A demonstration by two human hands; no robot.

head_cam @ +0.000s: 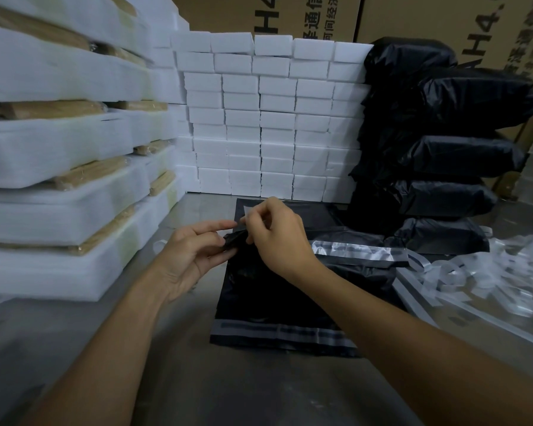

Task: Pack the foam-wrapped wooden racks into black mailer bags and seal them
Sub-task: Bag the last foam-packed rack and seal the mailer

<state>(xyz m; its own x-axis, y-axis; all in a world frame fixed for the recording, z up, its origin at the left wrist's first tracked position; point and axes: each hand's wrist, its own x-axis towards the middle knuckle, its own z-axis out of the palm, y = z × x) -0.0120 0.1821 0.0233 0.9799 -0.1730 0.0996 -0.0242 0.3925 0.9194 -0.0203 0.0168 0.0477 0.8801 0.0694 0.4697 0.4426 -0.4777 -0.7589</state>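
The right hand [277, 235] pinches a thin pale release strip [247, 212] between thumb and fingertips, just above a bunched fold of black plastic. The left hand [191, 256], touching it from the left, curls its fingers round that fold, the corner of a black mailer bag [290, 299]. The bag lies flat directly beneath both hands on the grey table [173, 373], glossy and wrinkled, with one grey adhesive band across its near edge.

Right of the grip, a second flat bag shows a shiny strip [357, 252]. Beyond that, curled, translucent peeled strips [486, 272] lie in a loose heap; too tangled to count. Farther right and behind, at least five filled black bags [443, 155] are stacked, puffy and creased.

Left of the grip stand stacks of foam-wrapped wooden racks [59, 167], soft white foam with tan wood showing at the ends. Behind the grip, white foam blocks [274, 121] form a wall five columns wide. Brown printed cartons [320, 13] rise behind them.
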